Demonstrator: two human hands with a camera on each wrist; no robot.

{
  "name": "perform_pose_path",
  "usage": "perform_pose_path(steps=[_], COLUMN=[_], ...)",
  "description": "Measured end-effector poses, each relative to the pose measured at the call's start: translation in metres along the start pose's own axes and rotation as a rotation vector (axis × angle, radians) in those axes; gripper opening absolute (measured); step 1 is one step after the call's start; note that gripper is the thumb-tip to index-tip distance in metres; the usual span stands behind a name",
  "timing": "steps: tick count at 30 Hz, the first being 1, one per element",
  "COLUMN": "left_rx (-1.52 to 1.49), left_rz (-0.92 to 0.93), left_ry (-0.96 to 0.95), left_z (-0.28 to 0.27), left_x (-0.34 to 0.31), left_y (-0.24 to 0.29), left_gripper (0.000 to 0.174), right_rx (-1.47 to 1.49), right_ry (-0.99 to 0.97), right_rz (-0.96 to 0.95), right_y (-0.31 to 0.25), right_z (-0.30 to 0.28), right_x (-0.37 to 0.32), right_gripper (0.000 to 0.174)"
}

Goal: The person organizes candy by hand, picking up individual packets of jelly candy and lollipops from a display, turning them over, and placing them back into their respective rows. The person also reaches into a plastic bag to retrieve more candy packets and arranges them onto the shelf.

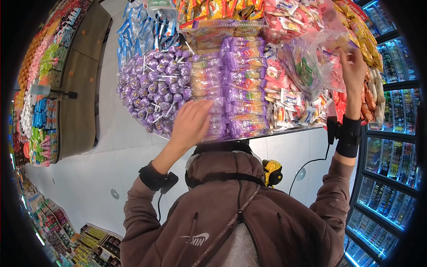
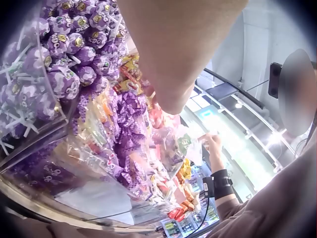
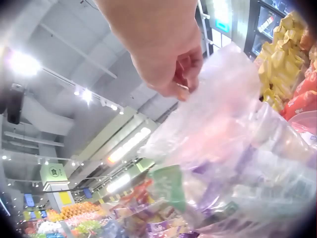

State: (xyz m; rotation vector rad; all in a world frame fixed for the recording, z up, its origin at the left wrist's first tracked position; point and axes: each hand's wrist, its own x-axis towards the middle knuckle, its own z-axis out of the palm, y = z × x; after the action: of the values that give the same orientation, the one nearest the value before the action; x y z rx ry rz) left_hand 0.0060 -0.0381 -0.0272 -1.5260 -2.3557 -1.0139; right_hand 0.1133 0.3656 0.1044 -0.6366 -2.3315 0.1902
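Note:
A clear plastic bag (image 1: 307,66) with green and purple print lies over pink and white candy packets. Its upper edge is pinched by my right hand (image 1: 353,73), fingers curled; in the right wrist view the right hand (image 3: 161,54) holds the clear film (image 3: 213,114) above the bag's crumpled body. My left hand (image 1: 191,122) is over the front of the purple-wrapped packets (image 1: 242,89), beside the purple lollipops (image 1: 155,84), with fingers extended. From the left wrist view, whether that hand (image 2: 168,59) touches any packet cannot be told.
Blue-white packets (image 1: 138,29) and orange-yellow packets (image 1: 222,9) fill the display's far side, yellow ones (image 1: 360,31) its right. Clear dividers separate the sections. Lit fridges (image 1: 391,151) stand at the right, a wooden shelf unit (image 1: 82,80) at the left. A yellow-black object (image 1: 272,172) is near the body.

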Motion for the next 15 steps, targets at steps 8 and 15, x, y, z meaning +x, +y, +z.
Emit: perform_pose_path(steps=[8, 15], left_rx=[-0.557, -1.169], left_rz=[-0.171, -0.548], left_ry=[-0.084, -0.148], left_z=[-0.022, -0.015], left_x=[0.058, 0.065], left_y=[0.041, 0.060], left_gripper=[0.040, 0.036], right_rx=[1.063, 1.334], right_ry=[-0.292, -0.694], right_rz=[0.280, 0.519], right_y=[-0.115, -0.153], right_z=[0.003, 0.043], right_x=[-0.058, -0.107], right_gripper=[0.017, 0.015])
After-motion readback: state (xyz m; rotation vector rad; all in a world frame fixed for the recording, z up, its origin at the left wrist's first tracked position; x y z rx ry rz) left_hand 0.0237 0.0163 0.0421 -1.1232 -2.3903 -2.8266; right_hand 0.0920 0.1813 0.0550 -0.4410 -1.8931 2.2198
